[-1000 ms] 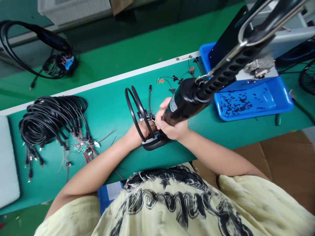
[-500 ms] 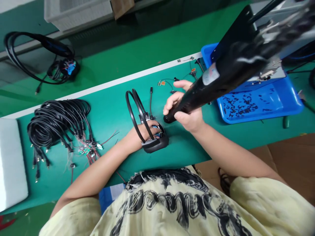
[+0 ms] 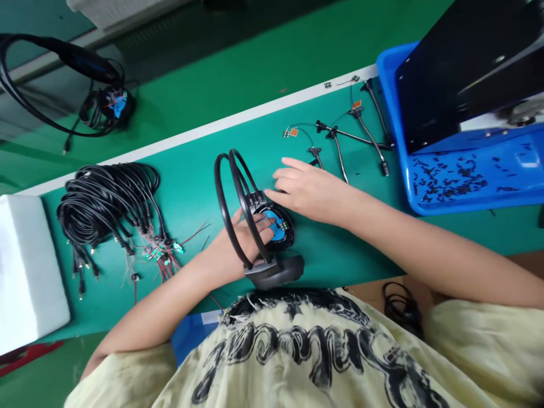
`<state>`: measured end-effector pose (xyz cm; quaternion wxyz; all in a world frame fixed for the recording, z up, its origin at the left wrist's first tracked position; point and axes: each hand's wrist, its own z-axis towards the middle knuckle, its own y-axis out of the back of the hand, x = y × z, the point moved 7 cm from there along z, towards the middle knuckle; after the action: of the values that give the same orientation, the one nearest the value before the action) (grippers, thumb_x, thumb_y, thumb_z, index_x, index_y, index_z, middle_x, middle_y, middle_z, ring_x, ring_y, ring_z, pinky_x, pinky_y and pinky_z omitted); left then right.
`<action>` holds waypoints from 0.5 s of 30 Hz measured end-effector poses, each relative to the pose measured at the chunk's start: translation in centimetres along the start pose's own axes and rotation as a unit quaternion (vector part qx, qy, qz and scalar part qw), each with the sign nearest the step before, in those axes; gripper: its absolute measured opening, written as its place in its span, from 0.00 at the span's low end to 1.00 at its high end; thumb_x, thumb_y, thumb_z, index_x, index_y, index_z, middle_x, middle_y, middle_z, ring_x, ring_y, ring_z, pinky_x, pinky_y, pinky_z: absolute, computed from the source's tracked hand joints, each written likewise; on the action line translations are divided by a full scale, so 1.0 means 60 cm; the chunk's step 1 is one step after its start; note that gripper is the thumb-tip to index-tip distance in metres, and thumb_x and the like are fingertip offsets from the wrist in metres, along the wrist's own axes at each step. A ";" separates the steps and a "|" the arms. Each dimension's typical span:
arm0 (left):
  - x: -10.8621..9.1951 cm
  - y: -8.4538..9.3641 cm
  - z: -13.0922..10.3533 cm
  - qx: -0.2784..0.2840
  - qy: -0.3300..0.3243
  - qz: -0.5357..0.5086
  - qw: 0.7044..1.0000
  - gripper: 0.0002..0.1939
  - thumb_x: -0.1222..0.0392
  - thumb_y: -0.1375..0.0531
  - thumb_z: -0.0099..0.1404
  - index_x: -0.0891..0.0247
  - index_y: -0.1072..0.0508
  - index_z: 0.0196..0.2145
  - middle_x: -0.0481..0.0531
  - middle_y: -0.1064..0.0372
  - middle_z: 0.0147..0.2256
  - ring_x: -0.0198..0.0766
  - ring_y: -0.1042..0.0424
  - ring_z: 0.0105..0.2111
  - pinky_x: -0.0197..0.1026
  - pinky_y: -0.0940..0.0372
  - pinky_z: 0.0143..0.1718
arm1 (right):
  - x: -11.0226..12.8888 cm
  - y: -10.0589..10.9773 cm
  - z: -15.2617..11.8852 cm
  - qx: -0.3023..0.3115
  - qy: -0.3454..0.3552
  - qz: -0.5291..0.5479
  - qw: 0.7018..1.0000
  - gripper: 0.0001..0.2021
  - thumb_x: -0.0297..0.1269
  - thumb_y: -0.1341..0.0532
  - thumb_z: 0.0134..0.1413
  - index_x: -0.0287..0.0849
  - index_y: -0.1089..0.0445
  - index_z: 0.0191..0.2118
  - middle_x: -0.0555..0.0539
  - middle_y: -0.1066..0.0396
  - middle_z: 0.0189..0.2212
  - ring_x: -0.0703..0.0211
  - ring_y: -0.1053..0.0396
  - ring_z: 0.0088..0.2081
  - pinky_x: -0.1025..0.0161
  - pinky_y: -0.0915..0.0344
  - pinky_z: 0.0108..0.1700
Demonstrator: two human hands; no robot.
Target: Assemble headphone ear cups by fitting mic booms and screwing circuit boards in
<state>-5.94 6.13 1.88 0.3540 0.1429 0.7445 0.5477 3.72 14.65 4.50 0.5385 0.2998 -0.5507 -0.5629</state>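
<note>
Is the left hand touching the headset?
Touching. The head view shows the left hand passed through the headset's black band, its fingers pressing on the open earcup with the blue part inside.

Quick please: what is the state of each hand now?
Left hand: closed, gripping the headset.
Right hand: open, holding nothing, fingertips at the headset.

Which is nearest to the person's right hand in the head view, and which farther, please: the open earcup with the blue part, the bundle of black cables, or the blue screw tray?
From the right hand:
1. Open earcup, just below its fingertips.
2. Blue screw tray, off to the right.
3. Bundle of black cables, far left.
</note>
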 end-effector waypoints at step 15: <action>-0.007 -0.050 -0.035 0.039 0.003 -0.007 0.999 0.34 0.50 0.41 0.64 0.59 0.44 0.64 0.61 0.57 0.68 0.62 0.61 0.68 0.75 0.62 0.62 | 0.180 -0.031 -0.172 0.074 -0.152 0.021 0.985 0.25 0.22 0.47 0.56 0.34 0.36 0.60 0.41 0.28 0.44 0.54 0.35 0.37 0.58 0.31 0.35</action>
<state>-6.57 3.30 -0.42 0.3492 0.1498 0.7676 0.5161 10.21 1.10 3.32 0.4363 0.2381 -0.6729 -0.5479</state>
